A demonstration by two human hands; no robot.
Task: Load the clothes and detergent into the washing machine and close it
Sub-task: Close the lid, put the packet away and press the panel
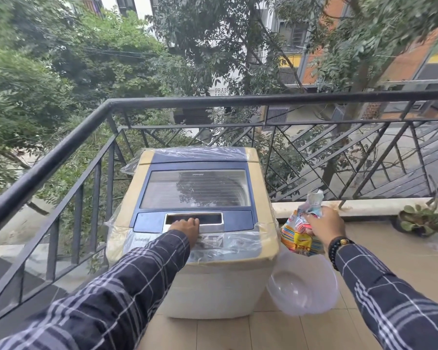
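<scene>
A top-loading washing machine (208,281) stands on the balcony, cream with a blue lid (196,188) that lies shut; thin plastic film covers its control panel. My left hand (186,229) rests at the lid's chrome handle recess (208,219), fingers reaching into it. To the right of the machine my right hand (325,224) grips the crumpled top of a colourful striped detergent packet (299,236), held in the air. No clothes are visible; the drum's inside is hidden by reflections on the lid window.
A clear plastic bowl (304,286) lies on the tiled floor right of the machine. A black metal railing (162,102) runs close behind and to the left. A potted plant (420,219) stands at the far right by the low ledge.
</scene>
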